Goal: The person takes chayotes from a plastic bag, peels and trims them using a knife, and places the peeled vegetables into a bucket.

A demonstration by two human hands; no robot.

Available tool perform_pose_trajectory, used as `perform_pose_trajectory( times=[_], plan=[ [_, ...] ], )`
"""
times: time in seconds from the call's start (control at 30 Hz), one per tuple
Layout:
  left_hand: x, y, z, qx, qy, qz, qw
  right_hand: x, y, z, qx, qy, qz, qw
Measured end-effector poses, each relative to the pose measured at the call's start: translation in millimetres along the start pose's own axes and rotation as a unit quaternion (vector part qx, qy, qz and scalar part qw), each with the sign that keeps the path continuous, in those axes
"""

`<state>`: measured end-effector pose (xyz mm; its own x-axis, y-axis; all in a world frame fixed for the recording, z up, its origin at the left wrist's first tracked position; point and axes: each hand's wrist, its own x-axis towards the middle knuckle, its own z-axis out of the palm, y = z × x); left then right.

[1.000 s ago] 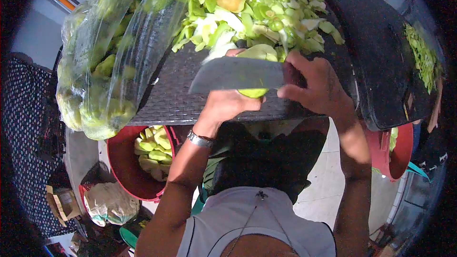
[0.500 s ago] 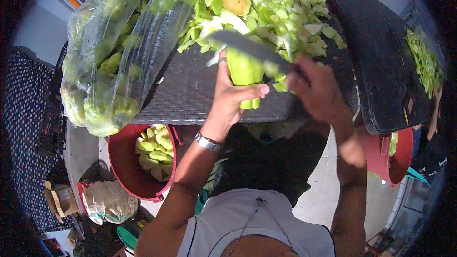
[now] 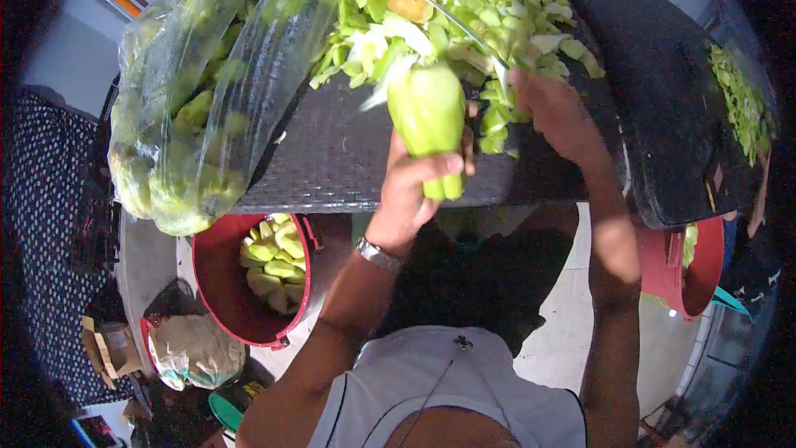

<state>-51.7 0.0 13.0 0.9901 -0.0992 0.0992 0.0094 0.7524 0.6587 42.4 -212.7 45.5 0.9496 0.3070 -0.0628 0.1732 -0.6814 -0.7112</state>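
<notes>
My left hand [image 3: 413, 182] is wrapped around a pale green peeled chayote [image 3: 427, 108], held upright with its ridged lower end poking out below the thumb. In my right hand [image 3: 551, 108] is a knife [image 3: 468, 26], its thin blade seen nearly edge-on and pointing up and left, apart from the chayote. Beyond both hands a heap of green and white peelings [image 3: 497, 17] covers the far part of the dark woven table [image 3: 332, 162]. A round tan-orange piece [image 3: 410, 2] lies on the heap.
A clear plastic bag [image 3: 186, 116] full of chayotes hangs over the table's left side. Below it stands a red bucket [image 3: 249, 336] holding peeled chayotes. To the right are a black board-like surface [image 3: 655, 99], more peelings [image 3: 738, 104] and another red container [image 3: 705, 257].
The knife has swung from across the top of the chayote to its upper right, turning edge-on. My left hand and the chayote have shifted slightly right.
</notes>
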Motion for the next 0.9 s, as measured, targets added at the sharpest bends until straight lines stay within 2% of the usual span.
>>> perform_pose_trajectory(
  times=[0.07, 0.13, 0.2, 0.27, 0.3, 0.33, 0.37, 0.43, 0.47, 0.5, 0.57, 0.6, 0.7, 0.73, 0.83, 0.87, 0.9],
  plan=[
    [12, -2, -4, -0.022, 0.006, 0.009, 1.0, -2, 6, 5, -0.007, 0.001, -0.079, 0.997],
    [18, -3, -16, 0.033, 0.048, -0.024, 0.998, -9, 0, 6, 0.054, -0.021, -0.077, 0.995],
    [19, 1, -19, 0.13, 0.074, -0.046, 0.988, -20, -14, 12, 0.169, -0.06, 0.001, 0.984],
    [27, 7, -3, -0.001, 0.092, 0.016, 0.996, -31, -26, 21, 0.256, -0.066, 0.067, 0.962],
    [34, 11, 5, -0.067, 0.1, 0.048, 0.991, -33, -29, 24, 0.292, -0.062, 0.096, 0.95],
    [38, 23, 7, -0.168, 0.06, 0.067, 0.982, -33, -27, 25, 0.304, -0.055, 0.106, 0.945],
    [38, 35, 13, -0.225, 0.076, 0.079, 0.968, -34, -23, 24, 0.316, -0.048, 0.118, 0.94],
    [38, 40, -1, -0.172, 0.117, 0.0, 0.978, -36, -17, 22, 0.343, -0.029, 0.118, 0.931],
    [33, 42, -6, -0.215, 0.088, -0.093, 0.968, -36, -13, 20, 0.359, -0.017, 0.106, 0.927],
    [34, 32, -16, -0.21, 0.05, -0.111, 0.97, -36, -11, 20, 0.374, -0.006, 0.095, 0.922],
    [34, 15, -17, -0.242, 0.065, -0.182, 0.951, -36, -12, 23, 0.4, 0.0, 0.093, 0.912],
    [31, 12, -9, -0.24, 0.053, -0.17, 0.954, -37, -13, 25, 0.411, 0.004, 0.093, 0.907],
    [32, 14, -4, -0.318, 0.061, -0.121, 0.938, -51, -15, 31, 0.358, 0.042, 0.059, 0.931],
    [34, 17, 1, -0.271, 0.07, -0.092, 0.956, -52, -13, 31, 0.309, 0.054, 0.019, 0.949],
    [39, 18, -5, -0.318, -0.074, -0.169, 0.93, -55, -9, 31, 0.177, 0.111, -0.07, 0.975],
    [42, 14, -11, -0.307, -0.08, -0.174, 0.932, -59, -13, 36, 0.147, 0.139, -0.072, 0.977],
    [44, 11, -10, -0.276, -0.029, -0.148, 0.949, -65, -17, 39, 0.11, 0.143, -0.084, 0.98]
  ],
)
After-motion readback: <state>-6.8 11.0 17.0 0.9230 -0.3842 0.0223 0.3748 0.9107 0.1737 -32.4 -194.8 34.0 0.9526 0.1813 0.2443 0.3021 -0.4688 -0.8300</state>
